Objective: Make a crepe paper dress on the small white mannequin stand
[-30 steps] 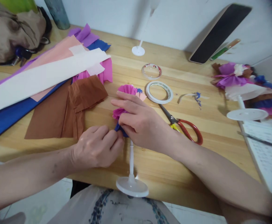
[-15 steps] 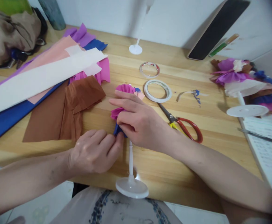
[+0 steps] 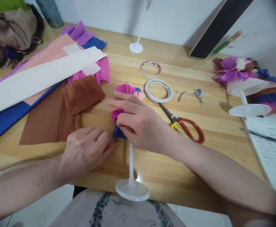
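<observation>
Gripping pink paper (image 3: 124, 88), my right hand (image 3: 141, 123) is half-closed, my left hand (image 3: 87, 151) curled closed, hold unclear; tape (image 3: 159, 100) print unreadable; wooden tabletop (image 3: 175, 179).

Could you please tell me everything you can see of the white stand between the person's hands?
The white stand looks like plastic, with a round, flat base and a slim, straight stem. Its base is nearest the person's body; the stem leads away to blue paper and ruffled pink paper at the right hand, which hides its far end. The left hand is apart from it.
</observation>
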A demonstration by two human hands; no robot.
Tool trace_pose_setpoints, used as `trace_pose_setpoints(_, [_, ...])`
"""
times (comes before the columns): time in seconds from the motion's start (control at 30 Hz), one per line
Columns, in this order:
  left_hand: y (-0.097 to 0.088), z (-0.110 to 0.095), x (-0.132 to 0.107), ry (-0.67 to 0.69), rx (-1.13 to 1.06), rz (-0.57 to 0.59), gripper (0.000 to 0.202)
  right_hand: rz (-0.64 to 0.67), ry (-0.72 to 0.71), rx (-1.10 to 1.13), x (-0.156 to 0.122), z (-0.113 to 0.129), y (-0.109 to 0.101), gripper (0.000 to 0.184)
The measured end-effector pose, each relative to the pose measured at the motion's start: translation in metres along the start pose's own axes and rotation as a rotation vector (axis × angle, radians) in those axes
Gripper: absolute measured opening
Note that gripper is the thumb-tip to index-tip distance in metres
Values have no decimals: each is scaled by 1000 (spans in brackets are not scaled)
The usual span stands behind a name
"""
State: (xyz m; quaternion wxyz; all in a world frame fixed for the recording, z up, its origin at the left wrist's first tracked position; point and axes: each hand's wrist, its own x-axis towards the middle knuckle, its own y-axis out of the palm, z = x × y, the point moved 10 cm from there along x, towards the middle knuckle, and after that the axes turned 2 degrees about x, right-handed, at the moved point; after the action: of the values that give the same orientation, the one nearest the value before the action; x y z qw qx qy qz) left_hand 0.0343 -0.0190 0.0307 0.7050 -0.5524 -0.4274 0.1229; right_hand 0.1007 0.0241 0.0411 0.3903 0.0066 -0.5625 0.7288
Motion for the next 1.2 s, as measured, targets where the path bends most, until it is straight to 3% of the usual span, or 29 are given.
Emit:
trace_pose_setpoints(0.13, [6, 10, 0, -77, 29, 26, 37, 3, -9, 12, -1, 0, 0, 25])
trace_pose_setpoints(0.3, [-4, -1, 5, 20, 27, -63, 31, 20, -11, 23, -2, -1, 3, 24])
trace_pose_setpoints(0.4, [-2, -7, 7, 57, 59, -55, 30, 9, -8, 31, -2, -1, 2, 23])
trace_pose_setpoints(0.77, [5, -3, 11, 5, -1, -24, 28, 6, -29, -29, -2, 1, 0, 25])
trace_pose_setpoints(1.2, [6, -6, 6, 51, -39, -55, 26, 61, -60, -18, -2, 6, 2, 20])
